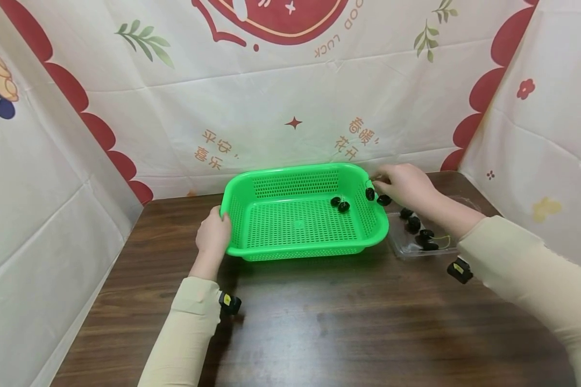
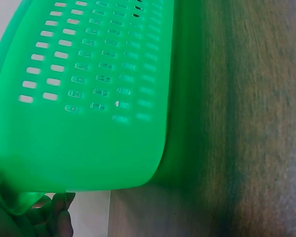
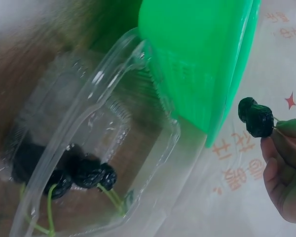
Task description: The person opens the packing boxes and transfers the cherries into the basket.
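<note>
My left hand [image 1: 213, 234] grips the left rim of a green plastic basket [image 1: 297, 251], with its fingertips [image 2: 64, 222] showing past the edge in the left wrist view. Above the basket's right end, my right hand [image 1: 406, 185] pinches thin stems from which a pair of dark cherries [image 3: 259, 120] hangs. Two other dark cherries [image 1: 343, 206] lie on the basket floor toward the right. More dark cherries [image 1: 413, 224] with green stems are in a clear plastic container [image 1: 401, 250] right of the basket, partly hidden below the right forearm.
Both basket and container stand on a dark wooden table [image 1: 319, 322]. A printed white cloth [image 1: 281, 102] hangs just behind them, with further cloth at the left and right sides. Each wrist carries a small black camera [image 1: 229, 303].
</note>
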Demonstrator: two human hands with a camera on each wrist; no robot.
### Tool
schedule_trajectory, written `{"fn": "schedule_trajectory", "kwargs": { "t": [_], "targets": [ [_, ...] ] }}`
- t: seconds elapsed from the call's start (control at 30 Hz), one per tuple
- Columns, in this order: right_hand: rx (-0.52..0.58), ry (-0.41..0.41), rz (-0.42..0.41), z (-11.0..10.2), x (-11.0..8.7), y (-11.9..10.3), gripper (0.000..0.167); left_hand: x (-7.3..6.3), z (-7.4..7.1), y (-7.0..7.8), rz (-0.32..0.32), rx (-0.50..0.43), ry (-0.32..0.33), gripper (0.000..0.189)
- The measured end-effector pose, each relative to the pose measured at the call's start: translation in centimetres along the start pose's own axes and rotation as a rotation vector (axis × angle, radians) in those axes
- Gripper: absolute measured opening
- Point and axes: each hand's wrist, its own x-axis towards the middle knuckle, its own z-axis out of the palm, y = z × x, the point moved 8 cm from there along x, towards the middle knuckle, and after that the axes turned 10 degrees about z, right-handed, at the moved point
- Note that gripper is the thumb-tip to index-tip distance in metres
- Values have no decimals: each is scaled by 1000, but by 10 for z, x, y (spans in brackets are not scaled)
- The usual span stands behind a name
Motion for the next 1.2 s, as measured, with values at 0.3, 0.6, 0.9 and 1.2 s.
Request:
{"fn": "schedule_trajectory", "kwargs": {
  "t": [0.3, 0.6, 0.9, 1.2],
  "targets": [
    [41, -87, 11, 13, 12, -15, 24, 0, -1, 1, -4, 5, 0, 46],
    [65, -152, -2, 31, 21, -24, 17, 0, -2, 1, -2, 11, 7, 45],
    [44, -194, -12, 50, 27, -23, 14, 0, -3, 2, -5, 11, 7, 46],
    [5, -222, -32, 65, 30, -22, 11, 0, -1, 1, -4, 8, 2, 46]
  ]
}}
